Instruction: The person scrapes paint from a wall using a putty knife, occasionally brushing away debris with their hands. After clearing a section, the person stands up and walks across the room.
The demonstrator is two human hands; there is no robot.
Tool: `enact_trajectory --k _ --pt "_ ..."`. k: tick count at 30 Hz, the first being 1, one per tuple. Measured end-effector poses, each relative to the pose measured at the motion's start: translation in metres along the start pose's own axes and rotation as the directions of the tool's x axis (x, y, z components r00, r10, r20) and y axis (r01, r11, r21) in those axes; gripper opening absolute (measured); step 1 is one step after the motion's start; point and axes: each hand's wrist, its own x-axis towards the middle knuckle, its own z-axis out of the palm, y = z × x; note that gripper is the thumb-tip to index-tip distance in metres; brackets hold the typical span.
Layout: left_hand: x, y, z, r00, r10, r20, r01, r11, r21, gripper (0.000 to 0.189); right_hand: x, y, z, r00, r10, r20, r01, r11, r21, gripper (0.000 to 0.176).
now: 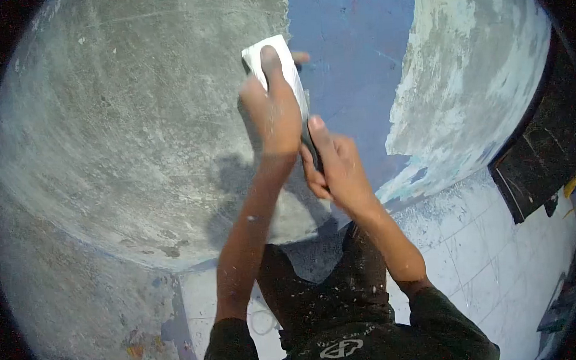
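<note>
A scraper-like tool with a bright white, flat rectangular face (285, 56) and a dark handle (309, 143) lies against the wall surface, slanting up and to the left. My left hand (278, 112) is closed around the white part, thumb laid along its face and a fingertip showing past its right edge. Lower down, my right hand (343, 167) wraps the dark handle with the thumb on top. Beneath the tool, bare grey wall (152, 76) meets a strip of blue paint (353, 59). The tool's working edge is hidden from me.
Right of the blue strip is a patchy whitish stretch of wall (470, 59). White floor tiles (480, 248) lie below, with rough grey flooring (79, 295) at left. A dark panel (534, 160) stands at right. Pale flecks dot my dark trousers (333, 298).
</note>
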Motion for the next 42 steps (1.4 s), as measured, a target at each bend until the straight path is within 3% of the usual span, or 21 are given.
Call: enact_trajectory --k 3,7,8,11,12,14,15,17,20,23,24,27,28,31,32,35,40,42 --pt "-0.006 -0.004 0.001 0.999 0.027 -0.035 -0.025 0.998 0.061 0.056 -0.01 -0.003 -0.001 0.999 0.051 -0.004 -0.051 0.999 0.008 0.063" --pt "-0.022 -0.025 0.002 0.987 0.024 -0.156 -0.039 0.995 -0.093 0.054 -0.02 0.016 -0.003 0.993 0.106 0.049 -0.106 0.994 -0.004 0.062" --pt "-0.011 -0.022 0.001 0.99 0.079 -0.115 -0.085 0.995 -0.055 0.054 -0.011 0.015 -0.001 0.999 0.038 -0.013 -0.039 0.997 -0.062 0.061" --pt "0.011 0.025 0.0 0.998 0.061 0.031 -0.059 0.997 -0.047 0.05 0.004 -0.025 0.006 0.998 0.044 0.036 -0.049 0.987 0.155 0.06" --pt "0.009 0.02 0.001 0.999 0.048 0.024 -0.047 0.998 -0.029 0.05 0.001 -0.024 0.004 0.999 0.0 0.04 -0.005 0.99 0.139 0.061" --pt "-0.005 -0.011 0.002 0.999 0.029 0.017 -0.029 1.0 0.007 0.049 -0.017 -0.008 -0.002 0.993 0.12 0.007 -0.12 0.99 0.069 0.061" --pt "-0.017 -0.033 0.003 0.998 0.067 -0.004 -0.067 0.998 0.004 0.049 -0.028 0.006 -0.008 0.984 0.18 -0.013 -0.179 0.983 0.034 0.061" --pt "-0.038 -0.07 0.002 0.989 0.143 -0.044 -0.143 0.99 0.003 0.049 -0.031 0.03 -0.017 0.988 0.157 0.002 -0.157 0.988 0.015 0.061" --pt "-0.031 -0.023 0.011 0.995 -0.032 -0.098 0.028 0.998 -0.051 0.06 -0.025 0.021 -0.012 0.989 0.145 -0.014 -0.145 0.989 0.027 0.062" --pt "-0.035 -0.034 0.002 1.0 -0.022 -0.01 0.021 0.995 -0.096 0.06 -0.025 0.02 -0.017 0.983 0.18 -0.02 -0.18 0.984 0.001 0.061" --pt "-0.042 -0.052 0.001 0.996 0.084 -0.023 -0.085 0.993 -0.079 0.059 -0.033 0.029 -0.02 0.982 0.186 -0.03 -0.186 0.982 -0.018 0.061" --pt "-0.055 -0.068 0.011 0.997 -0.003 -0.079 0.004 1.0 0.009 0.058 -0.034 0.045 -0.032 0.989 0.141 -0.041 -0.145 0.985 -0.099 0.061" --pt "-0.048 -0.059 0.018 0.992 0.045 -0.118 -0.05 0.998 -0.035 0.059 -0.027 0.037 -0.03 0.991 0.121 -0.057 -0.127 0.985 -0.117 0.062" --pt "-0.042 -0.032 0.01 1.0 0.018 0.004 -0.018 0.997 -0.071 0.061 -0.027 0.02 -0.031 0.982 0.182 -0.05 -0.186 0.977 -0.102 0.061" --pt "-0.045 -0.035 0.014 0.995 0.06 -0.077 -0.064 0.997 -0.048 0.061 -0.027 0.025 -0.035 0.985 0.169 -0.04 -0.173 0.975 -0.14 0.061" --pt "-0.064 -0.075 0.015 0.991 -0.114 -0.07 0.113 0.993 -0.018 0.061 -0.041 0.046 -0.046 0.981 0.192 -0.032 -0.195 0.969 -0.153 0.06" --pt "-0.051 -0.042 0.018 0.995 -0.093 -0.024 0.092 0.995 -0.041 0.063 -0.032 0.032 -0.043 0.984 0.162 -0.069 -0.171 0.973 -0.157 0.059" --pt "-0.058 -0.063 0.022 0.994 -0.086 -0.07 0.084 0.996 -0.033 0.063 -0.036 0.045 -0.044 0.986 0.151 -0.068 -0.161 0.97 -0.182 0.059"
